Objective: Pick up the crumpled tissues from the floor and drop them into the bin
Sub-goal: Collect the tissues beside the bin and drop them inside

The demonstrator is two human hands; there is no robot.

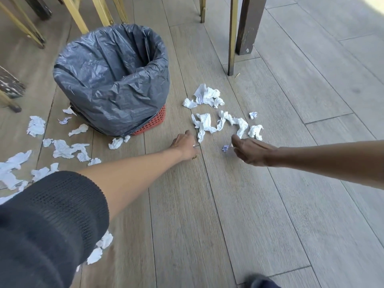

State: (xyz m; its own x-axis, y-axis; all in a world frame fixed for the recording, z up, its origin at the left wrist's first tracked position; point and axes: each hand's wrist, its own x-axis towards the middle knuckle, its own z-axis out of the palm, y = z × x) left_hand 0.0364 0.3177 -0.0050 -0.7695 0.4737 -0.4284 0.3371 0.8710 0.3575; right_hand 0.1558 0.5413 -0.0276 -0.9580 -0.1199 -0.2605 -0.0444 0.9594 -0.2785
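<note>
I see my left hand (184,147) low over the grey plank floor (228,204), fingers curled, apparently pinching a white scrap. My right hand (250,151) hovers with fingers loosely curled, holding nothing. Crumpled white tissues (220,123) lie at twelve o'clock of both; the red basket bin with grey liner (112,80) stands at ten o'clock.

Looks like a dining or café seating area, judging by wood-look plank flooring (239,204), slim gold metal chair legs (76,15) and dark wooden table legs (249,23) crowding the top, plus a red basket bin (155,121) lined with a grey bag (112,80).
</note>
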